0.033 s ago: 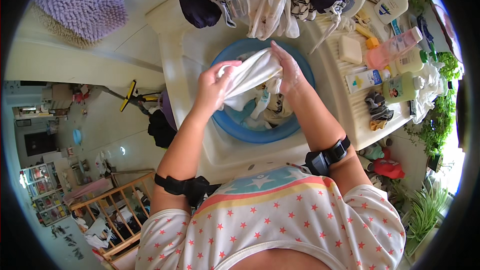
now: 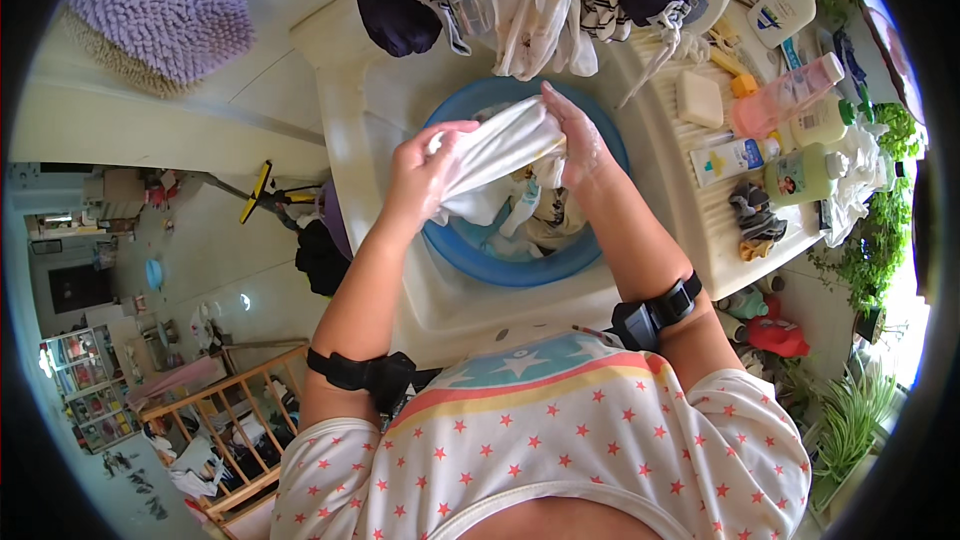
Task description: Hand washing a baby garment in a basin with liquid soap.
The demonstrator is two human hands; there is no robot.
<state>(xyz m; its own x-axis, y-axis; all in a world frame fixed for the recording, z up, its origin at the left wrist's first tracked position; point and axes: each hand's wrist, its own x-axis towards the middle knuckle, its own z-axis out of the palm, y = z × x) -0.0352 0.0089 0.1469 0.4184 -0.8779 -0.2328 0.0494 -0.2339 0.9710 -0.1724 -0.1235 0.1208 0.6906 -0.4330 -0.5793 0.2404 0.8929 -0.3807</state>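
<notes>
A wet white cloth [image 2: 500, 153] with a few small yellow marks is stretched between my two hands above a blue basin [image 2: 475, 268]. My left hand [image 2: 420, 168] grips its left end, thumb and fingers closed round the fabric. At the other end, my right hand [image 2: 580, 145] has the cloth bunched against the palm, with suds on its skin. Below, inside the basin, lie more wet clothes [image 2: 555, 220], pale, beige and light blue, in water. The cloth and my hands hide part of them.
The basin stands in a cream sink [image 2: 400, 285]. Clothes [image 2: 540, 10] hang over its far edge. On the ribbed ledge at right are a soap bar [image 2: 700, 100], a pink bottle [image 2: 790, 97], a tube [image 2: 733, 160] and several bottles. A wooden-railed crib [image 2: 235, 440] stands at lower left.
My left hand has shifted slightly left, and the white cloth is pulled straighter between my hands. My right hand has hardly moved.
</notes>
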